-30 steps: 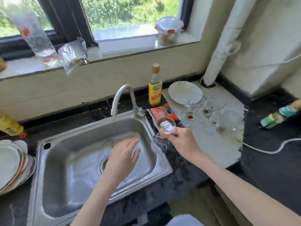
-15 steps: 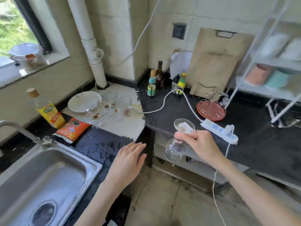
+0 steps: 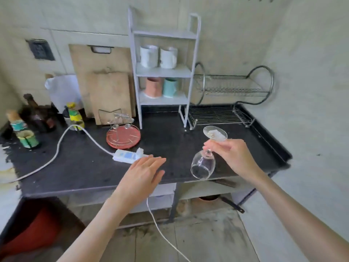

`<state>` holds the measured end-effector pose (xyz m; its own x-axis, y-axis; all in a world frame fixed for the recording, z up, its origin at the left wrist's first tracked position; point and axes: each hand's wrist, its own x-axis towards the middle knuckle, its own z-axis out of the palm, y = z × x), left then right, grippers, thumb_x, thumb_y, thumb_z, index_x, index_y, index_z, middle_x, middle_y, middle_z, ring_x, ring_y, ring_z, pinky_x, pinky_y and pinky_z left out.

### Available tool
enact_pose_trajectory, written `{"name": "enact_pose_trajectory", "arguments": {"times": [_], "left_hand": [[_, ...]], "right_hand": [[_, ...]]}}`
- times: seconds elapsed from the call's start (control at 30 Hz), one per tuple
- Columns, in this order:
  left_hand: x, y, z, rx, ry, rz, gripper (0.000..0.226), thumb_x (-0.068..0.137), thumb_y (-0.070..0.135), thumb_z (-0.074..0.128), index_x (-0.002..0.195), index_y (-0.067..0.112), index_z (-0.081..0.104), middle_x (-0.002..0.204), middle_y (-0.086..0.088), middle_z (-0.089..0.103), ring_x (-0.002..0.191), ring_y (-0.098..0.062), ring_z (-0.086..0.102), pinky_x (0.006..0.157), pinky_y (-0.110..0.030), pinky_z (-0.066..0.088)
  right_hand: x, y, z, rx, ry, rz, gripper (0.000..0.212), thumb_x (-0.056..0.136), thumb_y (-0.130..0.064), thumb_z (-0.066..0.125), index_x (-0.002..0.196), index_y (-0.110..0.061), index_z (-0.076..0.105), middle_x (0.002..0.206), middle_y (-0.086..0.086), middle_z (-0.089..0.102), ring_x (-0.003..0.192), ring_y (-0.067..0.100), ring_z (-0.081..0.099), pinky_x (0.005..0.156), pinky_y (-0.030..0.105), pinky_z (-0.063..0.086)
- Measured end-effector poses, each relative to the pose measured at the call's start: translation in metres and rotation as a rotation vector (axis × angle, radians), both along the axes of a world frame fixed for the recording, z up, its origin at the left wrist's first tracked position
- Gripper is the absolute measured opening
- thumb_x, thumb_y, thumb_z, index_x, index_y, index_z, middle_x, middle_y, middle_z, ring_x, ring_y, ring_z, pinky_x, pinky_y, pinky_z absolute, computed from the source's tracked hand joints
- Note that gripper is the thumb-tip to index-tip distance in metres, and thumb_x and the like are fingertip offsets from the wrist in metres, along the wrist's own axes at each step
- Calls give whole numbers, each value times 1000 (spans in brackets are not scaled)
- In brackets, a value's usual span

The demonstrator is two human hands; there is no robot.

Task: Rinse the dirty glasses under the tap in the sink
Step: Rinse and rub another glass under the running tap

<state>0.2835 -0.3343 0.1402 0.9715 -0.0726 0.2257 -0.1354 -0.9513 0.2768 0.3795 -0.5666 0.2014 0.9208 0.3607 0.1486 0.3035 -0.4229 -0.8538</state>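
Note:
My right hand pinches the stem of a clear stemmed glass, held upside down with its bowl hanging low and its round foot uppermost. The glass hovers over the front part of the black counter. My left hand floats flat with straight fingers above the counter's front edge and holds nothing. The sink, the tap and the other glasses are out of view.
A white power strip with its cable lies just beyond my left hand. A red round holder, cutting boards, bottles, a white shelf with mugs and a metal dish rack stand at the back.
The view has swung right, away from the sink and the dirty glasses, to the side counter. My right hand has carried the upturned glass along; my left hand has left the sink.

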Motion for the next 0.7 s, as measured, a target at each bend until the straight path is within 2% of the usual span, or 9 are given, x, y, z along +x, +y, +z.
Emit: {"name": "enact_pose_trajectory", "arguments": {"times": [0.07, 0.17, 0.27, 0.33, 0.43, 0.5, 0.57, 0.63, 0.7], "left_hand": [[33, -25, 1, 8, -21, -39, 37, 86, 33, 48, 114, 14, 65, 109, -2, 70, 105, -28, 64, 83, -44, 52], [80, -50, 5, 21, -26, -95, 45, 87, 38, 36, 114, 16, 64, 110, -1, 70, 105, -27, 64, 85, -43, 51], [130, -64, 8, -19, -2, -128, 39, 96, 35, 41, 130, 19, 52, 131, 1, 57, 127, -23, 47, 106, -37, 35], [166, -66, 5, -23, -3, -155, 41, 97, 32, 43, 137, 21, 44, 140, 3, 48, 135, -19, 37, 111, -33, 25], [221, -63, 5, -46, -45, -172, 38, 95, 28, 49, 131, 18, 52, 131, -1, 57, 128, -23, 46, 106, -36, 33], [259, -59, 8, -24, -76, -172, 35, 92, 24, 54, 125, 15, 57, 122, -4, 63, 120, -26, 54, 100, -37, 40], [295, -56, 16, -13, -111, -172, 36, 91, 22, 56, 126, 14, 57, 123, -7, 62, 119, -27, 54, 99, -38, 40], [330, -56, 26, -21, -85, -171, 41, 94, 25, 51, 134, 17, 48, 135, -5, 53, 129, -24, 45, 106, -35, 33], [365, -56, 33, 13, -69, -171, 44, 96, 28, 45, 139, 18, 41, 142, -2, 44, 134, -21, 37, 110, -34, 27]], "right_hand": [[25, -27, 5, -2, -14, -40, 14, 87, -18, 64, 87, -12, 76, 83, -5, 73, 76, -13, 62, 73, 2, 41], [65, -55, 10, -15, -36, -99, 13, 87, -18, 63, 89, -15, 76, 86, -5, 73, 81, -11, 63, 81, 6, 43], [109, -70, 12, 11, -59, -152, 13, 87, -21, 63, 87, -19, 76, 83, -13, 73, 87, -1, 66, 86, 17, 47], [138, -74, 11, 37, -83, -175, 14, 87, -21, 63, 84, -20, 77, 78, -17, 72, 87, 6, 67, 85, 21, 47], [188, -72, 6, 36, -113, -205, 15, 88, -20, 63, 86, -13, 77, 77, -13, 72, 83, 6, 66, 81, 20, 47], [225, -69, 3, 39, -123, -224, 16, 88, -19, 63, 91, -10, 76, 82, -9, 72, 80, -3, 65, 77, 10, 46], [262, -65, 3, 37, -130, -250, 17, 88, -21, 63, 94, -10, 75, 89, -4, 73, 81, -9, 63, 80, 9, 46], [300, -61, 7, 45, -132, -268, 17, 88, -24, 63, 95, -13, 75, 91, -2, 73, 83, -3, 65, 86, 23, 51], [336, -56, 14, 49, -157, -279, 15, 88, -26, 62, 96, -21, 73, 87, 4, 74, 82, 19, 68, 81, 43, 53]]}}
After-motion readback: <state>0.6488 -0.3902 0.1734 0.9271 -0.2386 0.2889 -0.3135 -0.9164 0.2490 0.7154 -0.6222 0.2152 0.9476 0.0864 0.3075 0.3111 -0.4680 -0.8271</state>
